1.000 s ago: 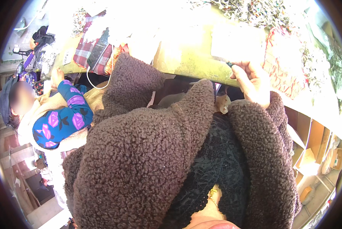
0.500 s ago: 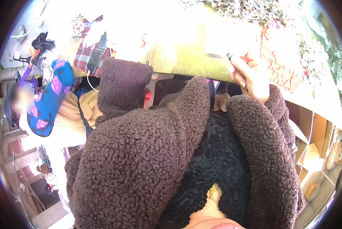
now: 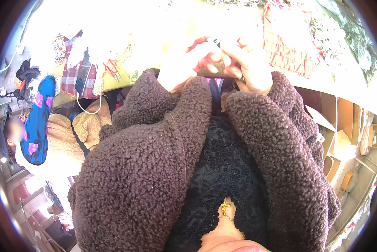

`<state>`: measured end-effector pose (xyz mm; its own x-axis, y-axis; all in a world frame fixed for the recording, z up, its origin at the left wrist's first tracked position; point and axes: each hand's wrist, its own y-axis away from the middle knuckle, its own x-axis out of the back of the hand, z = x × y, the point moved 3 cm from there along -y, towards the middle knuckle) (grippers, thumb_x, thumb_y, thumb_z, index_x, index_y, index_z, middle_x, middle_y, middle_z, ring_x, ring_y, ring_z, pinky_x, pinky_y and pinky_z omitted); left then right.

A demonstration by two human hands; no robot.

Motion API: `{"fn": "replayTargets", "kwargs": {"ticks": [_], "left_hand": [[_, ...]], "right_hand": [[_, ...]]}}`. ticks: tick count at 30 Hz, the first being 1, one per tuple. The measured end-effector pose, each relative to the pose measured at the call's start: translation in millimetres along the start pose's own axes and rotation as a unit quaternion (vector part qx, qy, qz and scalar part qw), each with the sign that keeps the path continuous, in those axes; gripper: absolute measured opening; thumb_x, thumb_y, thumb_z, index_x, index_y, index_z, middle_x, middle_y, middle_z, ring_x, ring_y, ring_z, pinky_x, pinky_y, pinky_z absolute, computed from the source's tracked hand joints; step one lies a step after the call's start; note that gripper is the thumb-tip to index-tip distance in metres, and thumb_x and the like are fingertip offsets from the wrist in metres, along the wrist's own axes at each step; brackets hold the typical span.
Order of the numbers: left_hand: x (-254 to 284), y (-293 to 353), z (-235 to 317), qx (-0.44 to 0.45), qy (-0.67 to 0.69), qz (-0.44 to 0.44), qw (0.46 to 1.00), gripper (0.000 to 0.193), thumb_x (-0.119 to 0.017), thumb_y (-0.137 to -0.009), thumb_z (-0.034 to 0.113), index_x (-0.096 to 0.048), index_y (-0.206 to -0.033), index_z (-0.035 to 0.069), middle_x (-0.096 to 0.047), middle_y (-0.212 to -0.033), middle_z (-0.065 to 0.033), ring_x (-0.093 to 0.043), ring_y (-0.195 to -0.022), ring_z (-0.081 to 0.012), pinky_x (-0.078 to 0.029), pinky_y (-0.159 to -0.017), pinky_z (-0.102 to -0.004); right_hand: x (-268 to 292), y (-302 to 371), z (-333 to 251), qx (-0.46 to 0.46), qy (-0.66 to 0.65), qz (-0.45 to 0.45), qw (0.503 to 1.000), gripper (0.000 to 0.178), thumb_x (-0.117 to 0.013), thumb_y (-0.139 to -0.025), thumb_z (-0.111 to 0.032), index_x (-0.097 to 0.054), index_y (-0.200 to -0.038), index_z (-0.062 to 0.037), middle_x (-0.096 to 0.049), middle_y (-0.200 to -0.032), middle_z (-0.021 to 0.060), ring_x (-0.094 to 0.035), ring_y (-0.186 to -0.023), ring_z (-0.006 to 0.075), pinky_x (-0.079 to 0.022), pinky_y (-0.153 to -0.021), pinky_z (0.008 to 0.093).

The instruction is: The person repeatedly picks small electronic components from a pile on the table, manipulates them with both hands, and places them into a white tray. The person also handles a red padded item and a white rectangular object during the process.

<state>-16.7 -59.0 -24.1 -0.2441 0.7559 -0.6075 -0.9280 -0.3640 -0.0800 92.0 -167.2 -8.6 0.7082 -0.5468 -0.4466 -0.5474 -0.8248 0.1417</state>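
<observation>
My left hand and my right hand come together above the near edge of the yellowish worktable. Their fingers are curled, with the tips nearly meeting. A tiny dark green piece shows between the fingertips, pinched by my right hand. My left fingers close in beside it; strong glare hides whether they grip it too. Brown fleece sleeves cover both my forearms.
Left along the table lie red-handled pliers, a plaid cloth and a white cord. A red mesh bag and heaps of small pieces lie right. Cardboard boxes stand below. A co-worker's blue flowered sleeve is at far left.
My left hand has come up from behind its sleeve to meet the right. My right hand has moved left with the tiny piece. The pliers have come into sight.
</observation>
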Motion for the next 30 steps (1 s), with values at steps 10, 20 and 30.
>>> {"fn": "replayTargets", "kwargs": {"ticks": [10, 20, 30], "left_hand": [[4, -3, 5, 0.015, -0.059, -0.081, 0.995, 0.030, -0.063, -0.084, 0.004, -0.053, -0.110, -0.005, -0.062, -0.094, -0.0140, -0.064, -0.072, -0.0202, -0.054, -0.060, -0.0282], [-10, 0, 8, -0.055, -0.080, -0.017, 0.995, 0.021, -0.062, -0.085, 0.005, -0.056, -0.102, -0.005, -0.065, -0.081, -0.0146, -0.065, -0.065, -0.0215, -0.055, -0.061, -0.0288], [-2, -6, 6, -0.079, -0.096, -0.002, 0.992, 0.017, -0.064, -0.083, 0.005, -0.056, -0.094, -0.005, -0.063, -0.072, -0.0124, -0.064, -0.062, -0.0208, -0.052, -0.057, -0.0284]], "right_hand": [[-2, 5, -10, -0.031, 0.049, -0.007, 0.998, 0.023, -0.058, -0.088, -0.015, -0.054, -0.069, -0.0036, -0.047, -0.050, 0.0000, -0.036, -0.038, 0.0073, -0.029, -0.041, 0.0203], [-6, 5, -5, -0.019, 0.019, -0.042, 0.999, 0.021, -0.059, -0.087, -0.013, -0.055, -0.068, -0.0038, -0.045, -0.047, 0.0003, -0.039, -0.042, 0.0080, -0.029, -0.042, 0.0215], [4, 21, 2, 0.077, 0.360, 0.166, 0.915, 0.025, -0.069, -0.082, -0.024, -0.067, -0.099, -0.0063, -0.067, -0.080, 0.0039, -0.063, -0.067, 0.0116, -0.053, -0.064, 0.0225]]}}
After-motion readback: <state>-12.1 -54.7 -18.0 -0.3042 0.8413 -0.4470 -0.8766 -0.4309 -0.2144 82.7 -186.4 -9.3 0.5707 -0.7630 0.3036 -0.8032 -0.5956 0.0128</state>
